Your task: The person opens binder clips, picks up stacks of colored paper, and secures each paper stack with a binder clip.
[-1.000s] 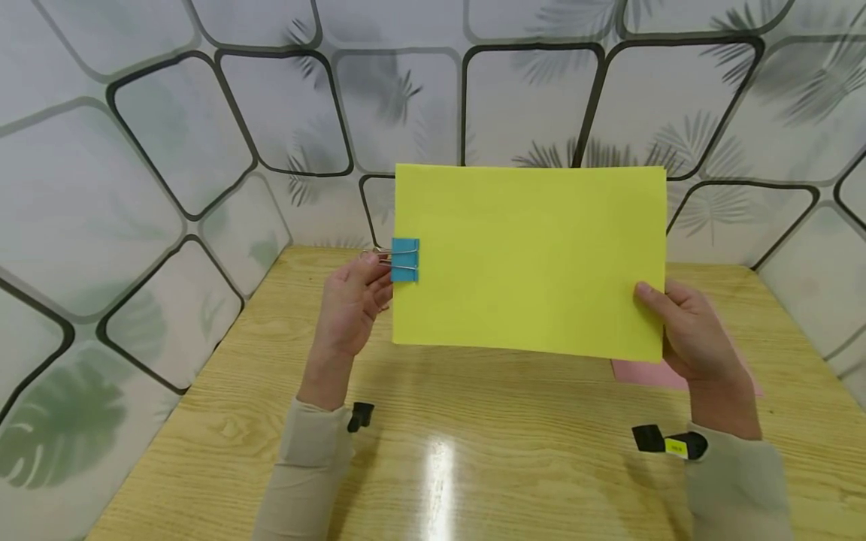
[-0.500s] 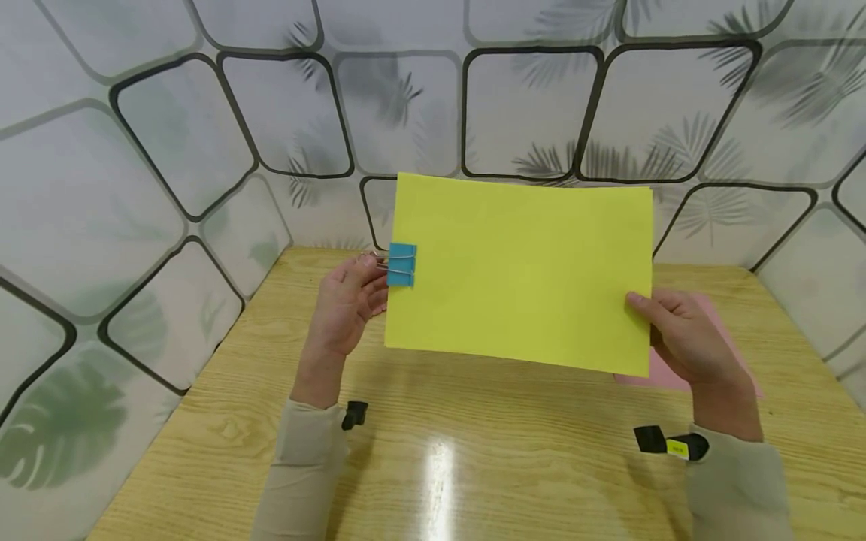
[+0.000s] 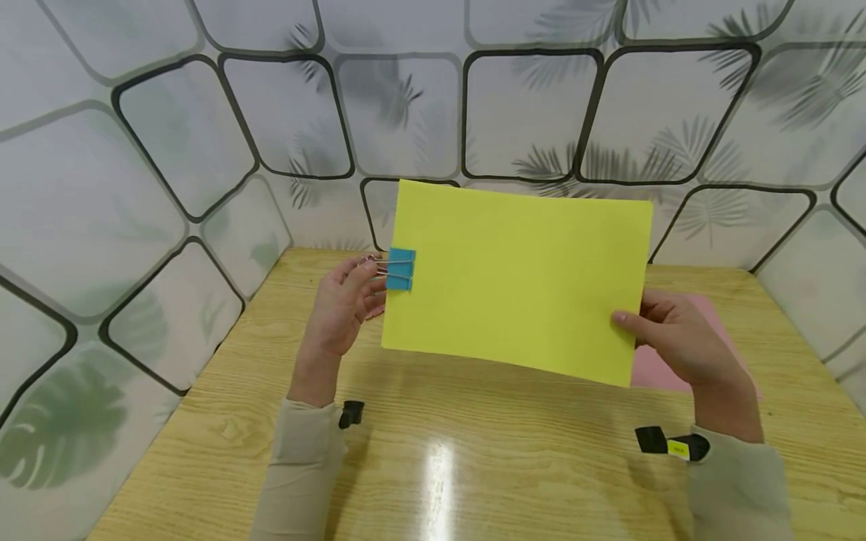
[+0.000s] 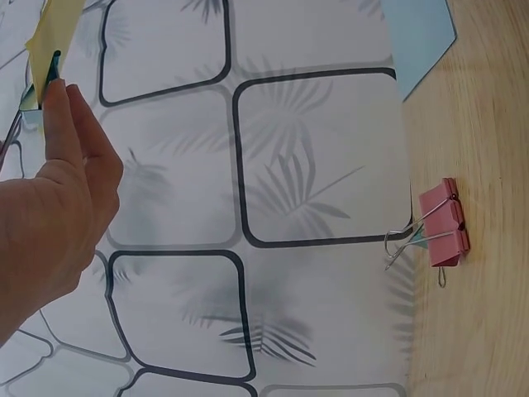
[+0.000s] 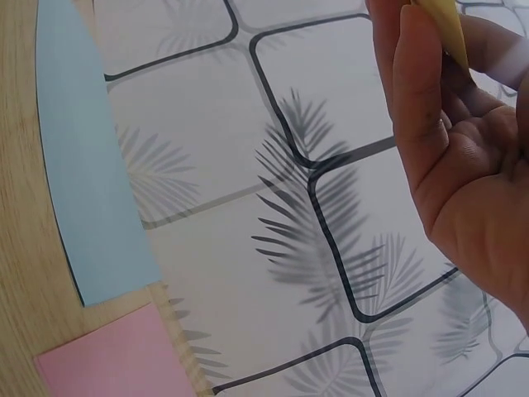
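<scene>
A yellow sheet of paper (image 3: pixel 521 278), possibly more than one, is held up above the table, its right end lower than its left. A blue binder clip (image 3: pixel 400 269) sits on its left edge. My left hand (image 3: pixel 343 304) pinches the clip's wire handles between thumb and fingers; in the left wrist view the hand (image 4: pixel 62 190) partly hides the clip. With the thumb in front, my right hand (image 3: pixel 686 334) grips the paper's lower right edge. The fingers behind the paper are hidden in the head view.
Pink paper (image 3: pixel 666 372) lies on the wooden table (image 3: pixel 507 451) beneath my right hand. Light blue paper (image 5: pixel 91 165) lies close to it, at the table's wall side. Pink binder clips (image 4: pixel 444 222) rest near the same edge. A patterned wall (image 3: pixel 534 113) stands behind.
The yellow paper has come down, its right end dropping more and shifting left. My right hand has moved left and lower with it; my left hand has shifted slightly left.
</scene>
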Action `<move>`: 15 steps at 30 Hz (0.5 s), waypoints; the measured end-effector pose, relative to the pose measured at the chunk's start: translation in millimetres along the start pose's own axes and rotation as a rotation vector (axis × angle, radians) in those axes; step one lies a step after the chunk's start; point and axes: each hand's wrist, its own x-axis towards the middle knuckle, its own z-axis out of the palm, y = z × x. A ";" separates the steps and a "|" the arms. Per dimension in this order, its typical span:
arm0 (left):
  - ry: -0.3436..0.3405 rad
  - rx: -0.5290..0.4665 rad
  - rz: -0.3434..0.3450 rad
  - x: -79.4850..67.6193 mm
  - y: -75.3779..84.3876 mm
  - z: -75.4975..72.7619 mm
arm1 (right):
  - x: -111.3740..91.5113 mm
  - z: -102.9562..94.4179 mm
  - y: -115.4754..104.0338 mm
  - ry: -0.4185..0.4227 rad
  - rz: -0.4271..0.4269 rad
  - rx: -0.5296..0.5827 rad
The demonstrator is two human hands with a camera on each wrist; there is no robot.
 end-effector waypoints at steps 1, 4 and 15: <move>0.003 0.006 -0.011 0.2 0.3 -0.3 | 0.5 0.0 -0.6 -0.006 -0.001 0.008; -0.005 0.043 -0.028 0.1 1.8 -1.4 | 1.8 -0.1 -2.2 -0.015 0.007 0.031; -0.060 0.177 -0.016 0.5 0.4 -6.0 | 1.0 -1.9 -0.7 0.022 0.051 -0.040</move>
